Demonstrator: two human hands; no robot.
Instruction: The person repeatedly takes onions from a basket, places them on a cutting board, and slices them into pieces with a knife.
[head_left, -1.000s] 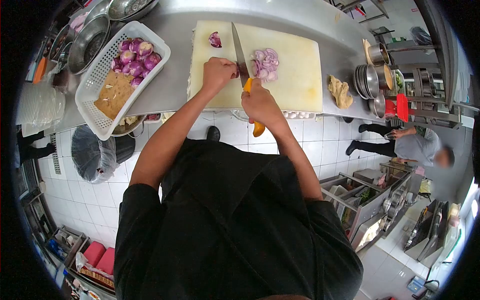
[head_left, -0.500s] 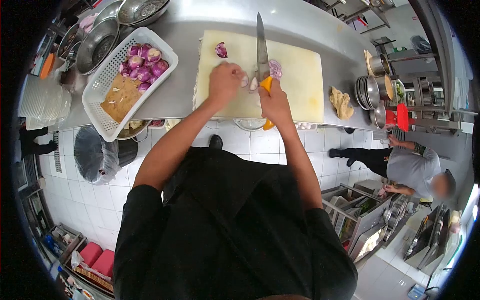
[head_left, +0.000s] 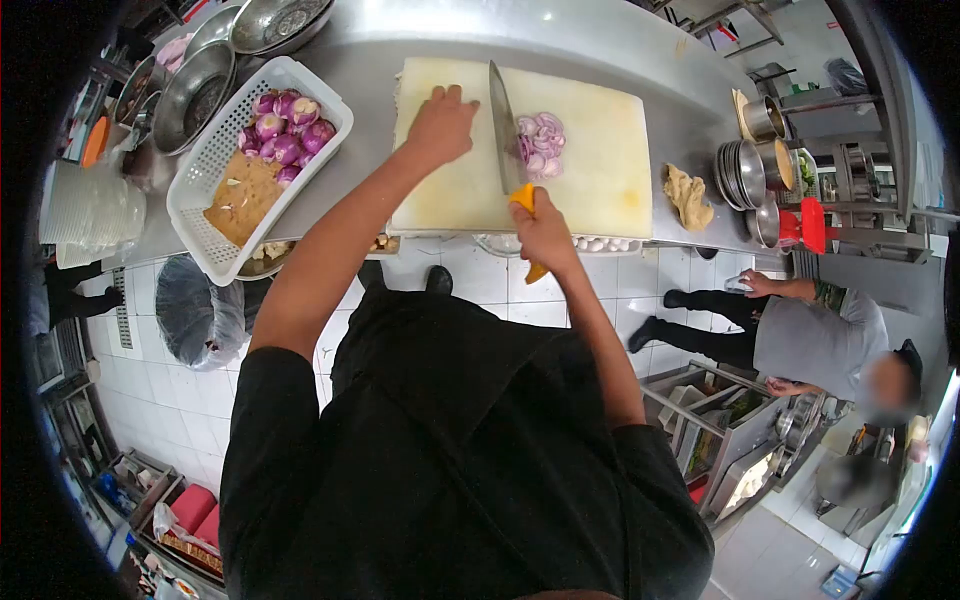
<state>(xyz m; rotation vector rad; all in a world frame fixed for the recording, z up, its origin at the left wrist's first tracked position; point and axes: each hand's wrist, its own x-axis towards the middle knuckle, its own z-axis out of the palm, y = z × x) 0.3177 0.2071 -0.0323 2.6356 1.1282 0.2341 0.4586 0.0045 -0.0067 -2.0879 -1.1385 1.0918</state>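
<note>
A pale cutting board [head_left: 600, 140] lies on the steel counter. My right hand [head_left: 543, 228] grips the yellow handle of a large kitchen knife [head_left: 503, 125], near the board's front edge. The blade points away from me, leaning slightly left, close against a small pile of sliced purple onion [head_left: 541, 146] on its right. My left hand [head_left: 443, 127] is palm down on the board's left part, with its fingers bent and their tips partly showing. Whatever lies beneath it is hidden; no onion piece shows around it.
A white perforated basket [head_left: 195, 205] with peeled purple onions [head_left: 287, 130] stands left, near metal bowls [head_left: 195, 95] and stacked clear containers [head_left: 90, 205]. A crumpled beige cloth [head_left: 687, 197] and stacked steel bowls [head_left: 735, 175] are right. Another person [head_left: 815, 330] stands at right.
My left hand has moved forward and left, over the spot where a purple onion piece lay. The knife has shifted left and nearer me, and the loose slices now lie in the pile beside the blade.
</note>
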